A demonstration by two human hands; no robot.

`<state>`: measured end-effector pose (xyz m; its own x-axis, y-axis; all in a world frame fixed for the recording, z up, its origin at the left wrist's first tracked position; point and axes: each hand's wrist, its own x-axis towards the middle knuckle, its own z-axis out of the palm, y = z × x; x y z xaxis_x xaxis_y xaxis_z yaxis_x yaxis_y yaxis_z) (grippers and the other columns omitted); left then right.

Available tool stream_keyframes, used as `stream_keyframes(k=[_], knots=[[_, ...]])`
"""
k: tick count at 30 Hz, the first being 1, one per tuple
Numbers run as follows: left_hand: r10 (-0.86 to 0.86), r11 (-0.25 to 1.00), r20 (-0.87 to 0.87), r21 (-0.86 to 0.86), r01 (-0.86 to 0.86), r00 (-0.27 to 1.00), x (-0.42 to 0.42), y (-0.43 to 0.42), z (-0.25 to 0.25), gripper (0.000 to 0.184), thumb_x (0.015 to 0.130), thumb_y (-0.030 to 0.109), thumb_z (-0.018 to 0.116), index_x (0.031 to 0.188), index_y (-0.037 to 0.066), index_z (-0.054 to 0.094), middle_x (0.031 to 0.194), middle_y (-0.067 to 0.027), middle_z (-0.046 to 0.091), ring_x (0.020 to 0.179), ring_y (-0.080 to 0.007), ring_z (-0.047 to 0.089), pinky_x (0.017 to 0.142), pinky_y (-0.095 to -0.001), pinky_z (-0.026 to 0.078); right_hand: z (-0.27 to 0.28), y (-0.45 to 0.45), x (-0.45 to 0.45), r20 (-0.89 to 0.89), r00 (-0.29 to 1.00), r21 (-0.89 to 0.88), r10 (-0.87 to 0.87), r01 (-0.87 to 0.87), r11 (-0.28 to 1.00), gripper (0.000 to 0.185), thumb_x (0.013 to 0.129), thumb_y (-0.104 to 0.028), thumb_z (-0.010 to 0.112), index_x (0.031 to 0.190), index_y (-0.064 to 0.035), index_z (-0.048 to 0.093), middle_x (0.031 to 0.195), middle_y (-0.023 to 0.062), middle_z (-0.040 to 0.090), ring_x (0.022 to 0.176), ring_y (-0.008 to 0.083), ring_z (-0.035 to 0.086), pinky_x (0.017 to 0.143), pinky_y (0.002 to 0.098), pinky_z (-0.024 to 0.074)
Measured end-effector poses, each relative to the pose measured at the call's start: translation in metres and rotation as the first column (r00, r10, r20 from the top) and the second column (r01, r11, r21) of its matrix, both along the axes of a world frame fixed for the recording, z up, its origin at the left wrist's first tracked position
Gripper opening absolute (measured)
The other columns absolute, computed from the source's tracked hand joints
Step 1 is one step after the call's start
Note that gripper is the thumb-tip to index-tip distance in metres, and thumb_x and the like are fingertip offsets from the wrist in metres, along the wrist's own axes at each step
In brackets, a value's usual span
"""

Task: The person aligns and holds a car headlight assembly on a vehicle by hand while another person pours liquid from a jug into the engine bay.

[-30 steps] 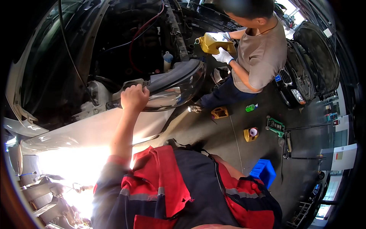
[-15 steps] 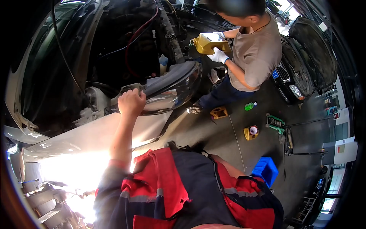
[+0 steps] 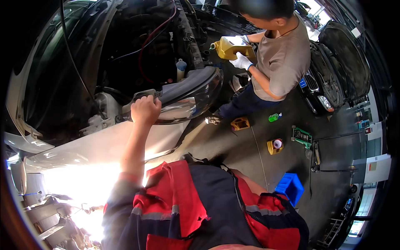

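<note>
My left hand (image 3: 146, 110) is closed over the inner rear corner of a car headlight (image 3: 183, 104), with its fingers curled over the edge beside the fender. The headlight sits at the front corner of the car, its clear lens facing outward. My right hand is out of sight; only part of that forearm shows beside my jacket. Across the car's front, a co-worker in white gloves holds a yellow oil jug (image 3: 229, 48) tilted on its side, its mouth toward the engine bay (image 3: 141, 46).
A white-capped reservoir (image 3: 181, 68) stands behind the headlight. On the floor are yellow jugs (image 3: 240, 123), one with a funnel (image 3: 277, 143), a green bottle (image 3: 274, 117), a green floor jack (image 3: 301, 136) and a blue crate (image 3: 290, 188). Another car (image 3: 316, 89) stands hood-up beyond the co-worker.
The whole view has shifted slightly to the right. My left hand keeps its place on the headlight, and the co-worker still holds the tilted jug.
</note>
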<state>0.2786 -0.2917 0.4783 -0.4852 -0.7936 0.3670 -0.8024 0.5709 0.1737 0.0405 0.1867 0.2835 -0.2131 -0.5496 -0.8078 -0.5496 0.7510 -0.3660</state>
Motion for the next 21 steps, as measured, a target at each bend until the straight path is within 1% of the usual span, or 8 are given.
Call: stream_keyframes(k=[2,5,8,11,14,17,20,21], knots=[[0.001,1.000,0.001,0.005,-0.001,1.000,0.000,0.000,0.001,0.029,0.092,0.034,0.059,0.079,0.009,0.067,0.081,-0.0098,0.069,0.082,-0.0318,0.068,0.073,-0.0493,0.051,0.003,-0.003,-0.001,0.007,1.000,0.025,0.000,0.000,1.000,0.059,0.093,-0.053,0.056,0.118,-0.0026,0.072,0.120,0.0266,0.069,0.118,0.0424,0.064,0.098,0.0459,0.0509],[0.004,1.000,0.004,0.015,-0.004,1.000,0.000,0.001,0.002,0.029,0.092,0.034,0.058,0.079,0.009,0.067,0.081,-0.0098,0.069,0.082,-0.0318,0.068,0.073,-0.0492,0.051,-0.025,0.007,-0.006,-0.003,0.999,0.048,-0.040,0.040,0.998,0.058,0.093,-0.053,0.056,0.118,-0.0032,0.072,0.120,0.0259,0.070,0.118,0.0419,0.064,0.098,0.0463,0.0511],[0.007,1.000,0.011,0.019,-0.007,1.000,0.000,0.001,0.002,0.029,0.092,0.034,0.058,0.079,0.009,0.067,0.081,-0.0097,0.069,0.083,-0.0316,0.068,0.074,-0.0490,0.051,-0.017,0.004,-0.005,0.005,0.999,0.069,-0.051,0.050,0.996,0.031,0.095,-0.037,0.060,0.109,-0.0110,0.070,0.110,0.0177,0.073,0.105,0.0296,0.067,0.089,0.0382,0.0491],[0.006,1.000,0.005,0.012,-0.006,1.000,0.000,0.000,0.000,0.029,0.092,0.034,0.058,0.079,0.009,0.067,0.081,-0.0095,0.069,0.082,-0.0316,0.068,0.074,-0.0488,0.051,-0.026,0.007,-0.006,0.002,0.999,0.075,-0.045,0.044,0.996,0.030,0.095,-0.035,0.060,0.110,-0.0110,0.070,0.110,0.0175,0.073,0.107,0.0297,0.068,0.090,0.0382,0.0493],[0.003,1.000,0.004,0.009,-0.003,1.000,0.000,0.000,0.000,0.029,0.092,0.034,0.059,0.080,0.009,0.067,0.081,-0.0094,0.069,0.082,-0.0316,0.068,0.074,-0.0487,0.051,-0.021,0.005,-0.005,-0.013,0.999,0.059,-0.036,0.037,0.998,0.030,0.095,-0.035,0.060,0.110,-0.0109,0.070,0.111,0.0173,0.073,0.108,0.0299,0.068,0.091,0.0380,0.0494],[0.002,1.000,0.007,0.011,-0.003,1.000,0.000,0.001,0.001,0.029,0.092,0.034,0.059,0.080,0.010,0.067,0.081,-0.0095,0.069,0.082,-0.0315,0.068,0.074,-0.0486,0.052,-0.024,0.008,-0.009,-0.001,1.000,0.039,-0.018,0.018,0.999,0.053,0.094,-0.049,0.054,0.121,-0.0072,0.072,0.123,0.0238,0.069,0.119,0.0406,0.064,0.099,0.0470,0.0513],[0.001,1.000,-0.009,0.012,-0.001,1.000,0.000,-0.001,-0.001,0.029,0.092,0.034,0.059,0.079,0.009,0.067,0.081,-0.0101,0.069,0.082,-0.0323,0.068,0.075,-0.0494,0.051,-0.018,0.002,-0.007,-0.044,0.999,0.069,0.027,-0.024,0.997,0.039,0.093,-0.042,0.061,0.113,-0.0097,0.070,0.114,0.0202,0.073,0.112,0.0374,0.067,0.093,0.0418,0.0506],[0.002,1.000,-0.020,0.015,-0.002,1.000,0.000,-0.001,-0.001,0.029,0.092,0.033,0.059,0.078,0.009,0.066,0.080,-0.0107,0.069,0.082,-0.0331,0.068,0.075,-0.0503,0.051,-0.019,0.001,-0.007,-0.044,0.999,0.072,0.028,-0.024,0.997,0.041,0.092,-0.043,0.062,0.114,-0.0094,0.070,0.115,0.0206,0.072,0.114,0.0380,0.067,0.094,0.0422,0.0507]])
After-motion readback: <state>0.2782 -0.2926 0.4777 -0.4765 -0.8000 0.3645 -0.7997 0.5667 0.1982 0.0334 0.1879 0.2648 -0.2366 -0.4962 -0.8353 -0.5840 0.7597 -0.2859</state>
